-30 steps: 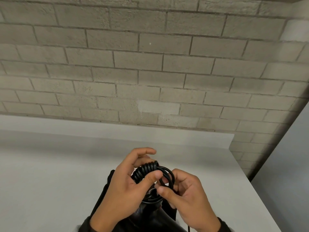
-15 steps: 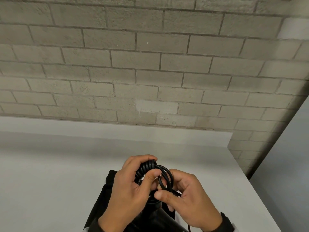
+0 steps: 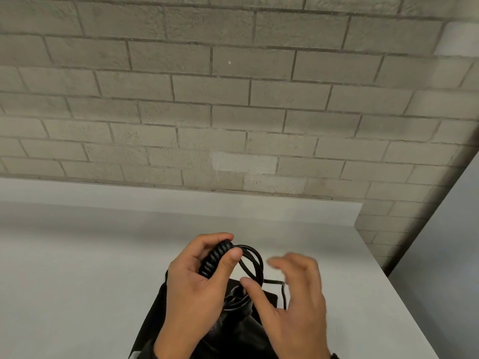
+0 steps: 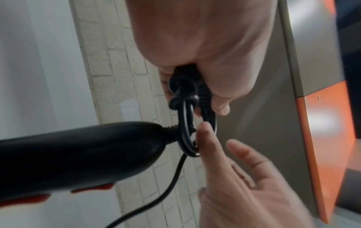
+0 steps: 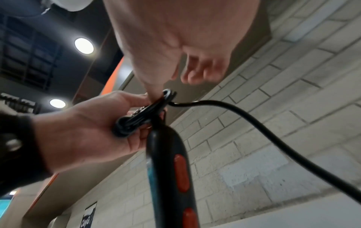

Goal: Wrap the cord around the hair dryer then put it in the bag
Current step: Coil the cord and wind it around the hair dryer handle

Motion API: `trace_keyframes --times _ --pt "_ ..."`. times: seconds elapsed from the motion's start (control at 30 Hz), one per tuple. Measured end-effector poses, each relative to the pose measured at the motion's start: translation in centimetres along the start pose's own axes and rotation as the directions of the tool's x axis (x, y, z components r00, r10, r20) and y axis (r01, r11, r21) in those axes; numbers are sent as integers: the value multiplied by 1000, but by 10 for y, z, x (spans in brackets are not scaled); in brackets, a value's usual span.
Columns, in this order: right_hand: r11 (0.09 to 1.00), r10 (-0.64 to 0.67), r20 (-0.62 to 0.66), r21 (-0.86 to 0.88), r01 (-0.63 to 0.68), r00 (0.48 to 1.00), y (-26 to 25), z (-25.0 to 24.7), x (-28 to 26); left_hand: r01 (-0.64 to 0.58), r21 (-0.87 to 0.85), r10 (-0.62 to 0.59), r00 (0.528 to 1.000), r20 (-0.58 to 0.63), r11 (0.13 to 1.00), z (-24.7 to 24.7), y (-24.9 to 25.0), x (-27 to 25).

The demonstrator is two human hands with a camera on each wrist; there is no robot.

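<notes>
right now my left hand [image 3: 191, 283] is clamped on the coiled cord [image 3: 216, 257], thumb on the near side and fingers curled over the far side of the bundle. smooth loops of the same cord hang out of the grip toward the right, and a loose tail runs off past them. from the left wrist view the loops sit right at the ribbed collar where the cord enters the hair dryer [image 4: 78, 155] handle. the handle is black with red buttons, which the right wrist view shows down its side, plus a teal strip. my right hand [image 3: 290, 301] is spread and relaxed, fingers apart and blurred, gripping nothing; only its thumb tip touches the loops low down near the handle end. the black bag [image 3: 267, 297] lies flat on the white table [image 3: 77, 268] under both hands, and the dryer is held above it, mostly hidden behind my hands in the head view. i can't tell whether any part of the dryer rests on the bag. grey brick wall [image 3: 233, 99] behind the table. dark sleeve on the left wrist in the right wrist view.
</notes>
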State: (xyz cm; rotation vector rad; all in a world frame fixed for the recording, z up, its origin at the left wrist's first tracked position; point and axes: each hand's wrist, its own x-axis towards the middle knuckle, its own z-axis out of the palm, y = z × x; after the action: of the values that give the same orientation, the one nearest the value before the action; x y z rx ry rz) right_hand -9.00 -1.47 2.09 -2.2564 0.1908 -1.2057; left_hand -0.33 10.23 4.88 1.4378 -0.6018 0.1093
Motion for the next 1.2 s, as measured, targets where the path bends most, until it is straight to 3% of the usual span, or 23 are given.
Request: trace_keyframes --times 0.07,0.17,0.33,0.4,0.43,0.5,0.57,0.63,0.67,0.7,0.77,0.83,0.9,1.0,1.07,1.1,1.13,1.2 --pt "984 -122 -93 -141 108 988 -3 8 -5 4 6 -4 999 -38 1000 4 0 -2" --pt "968 -106 -124 -241 73 987 -9 16 -8 0 -22 -1 997 -75 1000 10 -1 -6" --pt "963 113 2 -247 -109 994 -22 17 -7 -67 -20 66 996 -54 998 15 3 -8" --pt "961 258 112 -128 -243 960 -26 13 -4 -93 9 94 995 -41 996 15 2 -7" --pt "941 337 206 -41 -336 918 -27 10 -1 -106 29 107 994 -37 994 13 1 -6" --pt "828 455 380 152 -539 806 -28 -1 11 -145 87 148 989 -28 986 9 -2 -3" --pt "582 476 569 367 -725 670 -30 -15 24 -206 158 207 978 7 966 4 -4 -1" --pt "303 402 676 539 -786 618 -27 -25 32 -248 202 245 969 40 947 2 -5 2" --pt "271 360 690 567 -778 628 -26 -28 34 -257 210 255 966 39 943 1 -6 4" --pt "328 332 679 568 -755 655 -25 -29 33 -258 208 258 966 26 944 0 -6 7" --pt "584 303 561 530 -615 771 -23 -27 25 -262 204 269 963 -8 943 -2 -9 12" --pt "756 272 423 462 -464 865 -22 -24 16 -283 218 292 957 -7 934 -4 -11 15" --pt "819 262 378 399 -412 888 -24 -19 9 -300 212 303 953 18 930 -5 -13 15" --pt "774 335 341 432 -463 878 -29 -17 4 -331 219 330 943 43 918 -6 -17 16" --pt "689 361 353 522 -502 863 -30 -20 5 -341 223 339 940 46 913 -6 -20 17" --pt "598 367 390 596 -535 845 -30 -22 5 -344 226 343 938 46 911 -5 -22 18" --pt "456 382 448 669 -586 808 -30 -23 7 -349 228 347 937 48 909 -5 -22 18" --pt "27 395 603 747 -665 693 -28 -27 9 -361 223 358 932 54 906 -3 -22 18"
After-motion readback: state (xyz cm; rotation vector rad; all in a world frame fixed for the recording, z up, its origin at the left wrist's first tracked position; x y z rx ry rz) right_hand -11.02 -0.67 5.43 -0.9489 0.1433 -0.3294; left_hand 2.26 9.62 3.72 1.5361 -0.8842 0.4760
